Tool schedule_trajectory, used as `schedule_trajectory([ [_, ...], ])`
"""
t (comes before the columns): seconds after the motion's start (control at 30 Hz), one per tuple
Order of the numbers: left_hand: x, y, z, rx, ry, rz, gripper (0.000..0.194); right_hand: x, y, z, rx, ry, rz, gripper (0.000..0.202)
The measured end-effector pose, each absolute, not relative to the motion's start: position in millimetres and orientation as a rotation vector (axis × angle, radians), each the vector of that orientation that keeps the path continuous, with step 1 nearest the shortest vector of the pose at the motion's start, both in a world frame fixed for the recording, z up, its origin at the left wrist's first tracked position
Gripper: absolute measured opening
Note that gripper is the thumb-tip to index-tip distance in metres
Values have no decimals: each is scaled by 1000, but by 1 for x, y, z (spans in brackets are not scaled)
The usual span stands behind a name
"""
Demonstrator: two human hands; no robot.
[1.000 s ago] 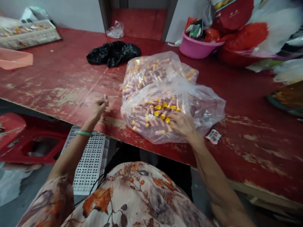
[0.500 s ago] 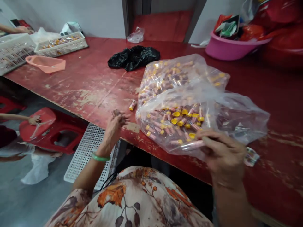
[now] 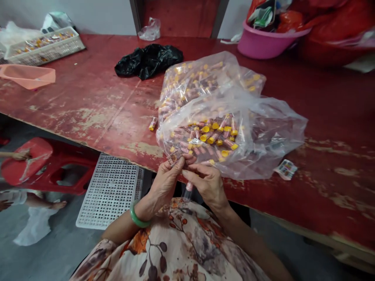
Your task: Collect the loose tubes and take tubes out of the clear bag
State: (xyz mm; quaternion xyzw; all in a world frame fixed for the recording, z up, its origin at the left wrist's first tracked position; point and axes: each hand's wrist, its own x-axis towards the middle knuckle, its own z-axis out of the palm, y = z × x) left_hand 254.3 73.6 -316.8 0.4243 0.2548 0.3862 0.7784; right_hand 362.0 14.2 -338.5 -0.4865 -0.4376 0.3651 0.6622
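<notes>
Both hands meet just below the bag [image 3: 234, 132] at the surface [image 3: 88, 105] edge. The right hand [image 3: 206, 183] pinches a tube [image 3: 188, 189] hanging beneath its grip; the left hand [image 3: 166, 177] pinches a small piece [image 3: 172, 158] above.

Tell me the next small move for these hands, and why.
Probably bring the fingertips together on the small tube: the left hand and the right hand meet just below the open clear bag, with the tube hanging between them.

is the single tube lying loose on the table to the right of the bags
No, the loose tube lies on the red table just left of the clear bags of yellow-capped tubes.
</notes>
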Motion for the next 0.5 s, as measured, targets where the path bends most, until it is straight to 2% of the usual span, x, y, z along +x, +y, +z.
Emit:
schedule_trajectory([
  [0.1, 253, 70, -318, 917, 530, 773, 33, 360, 18, -343, -1105, -887, 826, 25],
  [0.23, 247, 77, -321, 859, 630, 851, 26, 368, 12, -345, -1175, -846, 848, 25],
  [0.5, 246, 83, -324, 730, 688, 965, 27, 401, -28, -350, -979, -1057, 648, 11],
])
